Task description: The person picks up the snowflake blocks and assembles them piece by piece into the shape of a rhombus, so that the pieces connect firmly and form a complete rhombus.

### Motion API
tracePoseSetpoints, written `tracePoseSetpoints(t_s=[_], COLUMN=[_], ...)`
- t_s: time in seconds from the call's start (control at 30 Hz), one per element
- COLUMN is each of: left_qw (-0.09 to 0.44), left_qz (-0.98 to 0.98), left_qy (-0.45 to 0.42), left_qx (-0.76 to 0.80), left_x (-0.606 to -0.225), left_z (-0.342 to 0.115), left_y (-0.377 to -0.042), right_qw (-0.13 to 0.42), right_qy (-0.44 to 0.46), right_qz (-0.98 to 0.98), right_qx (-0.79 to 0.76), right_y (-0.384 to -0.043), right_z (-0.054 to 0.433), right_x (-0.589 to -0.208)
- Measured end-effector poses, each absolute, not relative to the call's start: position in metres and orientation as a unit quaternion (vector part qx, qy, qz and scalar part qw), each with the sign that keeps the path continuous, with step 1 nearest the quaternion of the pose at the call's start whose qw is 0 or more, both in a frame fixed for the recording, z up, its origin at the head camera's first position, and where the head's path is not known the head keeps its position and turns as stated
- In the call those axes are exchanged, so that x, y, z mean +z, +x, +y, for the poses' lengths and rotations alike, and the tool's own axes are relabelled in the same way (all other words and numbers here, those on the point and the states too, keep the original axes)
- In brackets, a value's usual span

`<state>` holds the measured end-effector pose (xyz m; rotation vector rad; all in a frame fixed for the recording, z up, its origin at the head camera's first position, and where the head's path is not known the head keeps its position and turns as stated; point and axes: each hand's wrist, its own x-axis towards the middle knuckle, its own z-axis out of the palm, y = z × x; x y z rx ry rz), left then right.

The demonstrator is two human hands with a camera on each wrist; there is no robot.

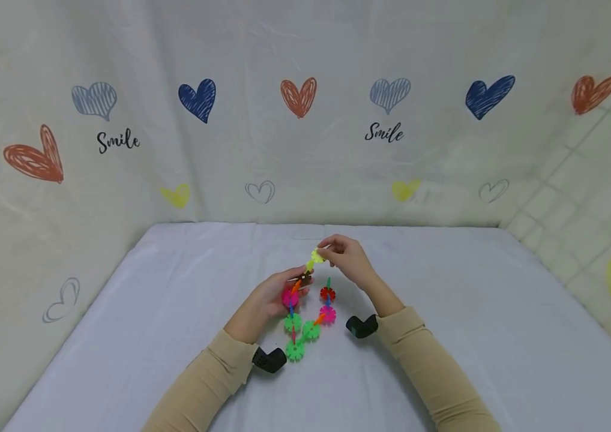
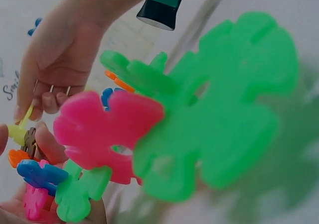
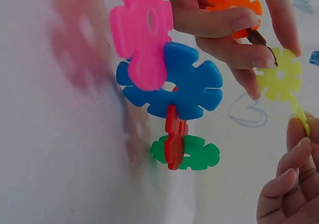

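Note:
A chain of slotted plastic flower discs hangs in a loop from my left hand (image 1: 270, 298). Its fingers grip the chain near the brown disc (image 3: 256, 37) and the orange disc (image 3: 244, 2). Joined to the brown disc is a yellow disc (image 3: 280, 74). At the chain's end, my right hand (image 1: 350, 258) pinches another yellow disc (image 1: 317, 256) between thumb and fingertips. Lower in the loop come pink, blue and green discs, with a green disc (image 1: 294, 351) at the bottom. The other end rises through a red disc (image 1: 328, 294) to a green disc (image 3: 203, 157).
A white cloth covers the table (image 1: 446, 282). Behind it hangs a pale curtain (image 1: 332, 168) printed with hearts and "Smile". Each wrist carries a black camera, the left one (image 1: 270, 360) close beside the loop and the right one (image 1: 362, 326) to its right.

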<state>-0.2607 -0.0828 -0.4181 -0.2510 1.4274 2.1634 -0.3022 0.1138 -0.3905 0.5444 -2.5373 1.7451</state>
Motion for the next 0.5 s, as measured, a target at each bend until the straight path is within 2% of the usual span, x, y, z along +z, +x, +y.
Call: tracePoseSetpoints(t_s=[0.5], left_qw=[0.263], left_qz=[0.532], left_qy=[-0.087], left_qx=[0.800], left_x=[-0.4219], left_z=[-0.0824], left_y=[-0.2617], right_qw=[0.012], right_qy=[0.163], right_qz=[-0.818], right_qx=[0.551], right_y=[-0.3026], right_z=[0.1100], right_x=[-0.3917])
